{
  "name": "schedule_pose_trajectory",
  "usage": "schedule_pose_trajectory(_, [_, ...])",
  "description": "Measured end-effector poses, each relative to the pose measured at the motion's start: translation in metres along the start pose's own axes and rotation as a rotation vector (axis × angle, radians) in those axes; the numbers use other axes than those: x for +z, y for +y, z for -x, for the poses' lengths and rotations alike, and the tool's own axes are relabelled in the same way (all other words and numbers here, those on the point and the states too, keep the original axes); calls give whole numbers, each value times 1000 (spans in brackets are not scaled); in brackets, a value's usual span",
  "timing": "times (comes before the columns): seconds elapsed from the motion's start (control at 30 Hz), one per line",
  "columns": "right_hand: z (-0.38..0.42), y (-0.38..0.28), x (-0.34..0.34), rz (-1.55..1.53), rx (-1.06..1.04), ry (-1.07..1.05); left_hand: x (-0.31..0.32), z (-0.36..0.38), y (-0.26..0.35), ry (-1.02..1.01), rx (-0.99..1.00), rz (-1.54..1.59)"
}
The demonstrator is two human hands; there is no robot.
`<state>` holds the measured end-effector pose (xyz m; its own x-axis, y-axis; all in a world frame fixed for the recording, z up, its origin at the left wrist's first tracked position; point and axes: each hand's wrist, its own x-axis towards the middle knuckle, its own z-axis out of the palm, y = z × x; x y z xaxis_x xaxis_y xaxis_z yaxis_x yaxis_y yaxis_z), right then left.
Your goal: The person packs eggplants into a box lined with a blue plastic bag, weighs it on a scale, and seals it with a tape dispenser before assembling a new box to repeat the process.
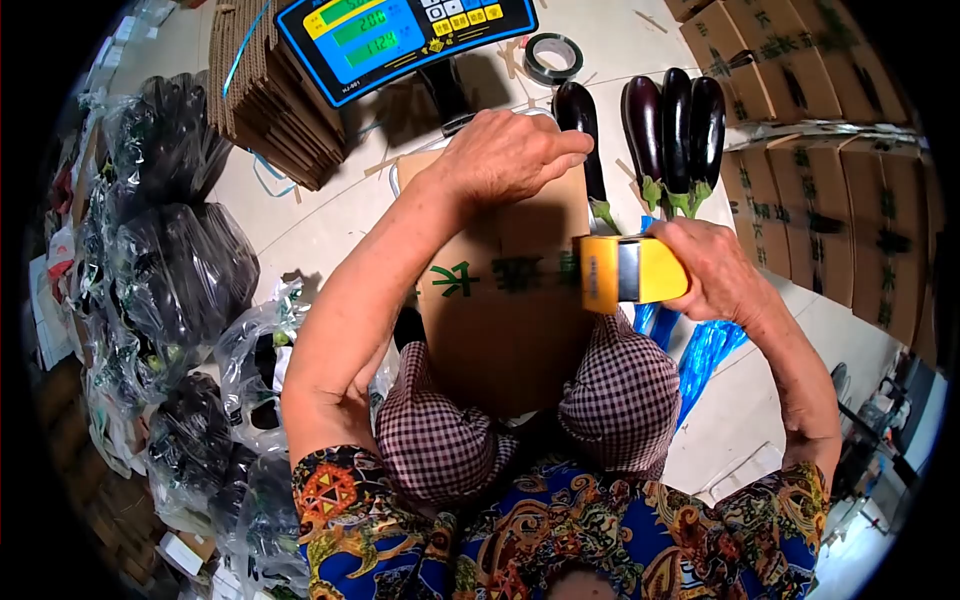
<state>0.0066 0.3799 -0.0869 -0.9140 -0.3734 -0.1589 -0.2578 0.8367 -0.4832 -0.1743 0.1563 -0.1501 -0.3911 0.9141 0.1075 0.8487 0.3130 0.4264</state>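
A brown cardboard box (490, 330) with green printed characters stands between my knees, close against my body. My left hand (515, 155) is over its far end, fingers curled and pressed together, pointing right. What they hold, if anything, is hidden. My right hand (710, 265) is wrapped round a yellow tape dispenser (635, 270) with a metal band, held at the box's right edge. One dark eggplant (577, 110) lies just beyond the box's right side, near my left fingertips. Several more eggplants (677, 130) lie side by side farther right.
A blue digital scale display (405, 40) stands at the back, beside flattened cardboard (275, 100). A tape roll (552, 58) lies on the tiled floor. Plastic bags of dark produce (190, 270) line the left. Stacked cartons (820, 200) stand right. Blue plastic (705, 360) lies near my right knee.
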Motion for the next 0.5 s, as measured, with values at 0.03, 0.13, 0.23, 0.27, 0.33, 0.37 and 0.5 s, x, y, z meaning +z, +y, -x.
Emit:
schedule_pose_trajectory(0.03, [5, 8, 4, -12, 12, 15, 0, 0, 0, 0, 3, 15])
schedule_pose_trajectory(0.13, [19, 34, 19, -44, 79, 5, -1, -1, 1, -23, -5, 29])
schedule_pose_trajectory(0.23, [20, 42, 47, -159, 93, 51, -3, 5, -3, 143, 110, 57])
schedule_pose_trajectory(0.27, [16, 41, 55, -183, 114, 36, -3, 7, -7, 237, 171, 69])
schedule_pose_trajectory(0.33, [7, 42, 68, -208, 95, 52, -6, 36, -14, 571, 13, 40])
schedule_pose_trajectory(0.37, [5, 43, 72, -220, 102, 53, -7, 58, -14, 731, -67, 25])
schedule_pose_trajectory(0.5, [-5, 39, 73, -229, 60, 69, 13, 125, 17, 493, -1221, 1282])
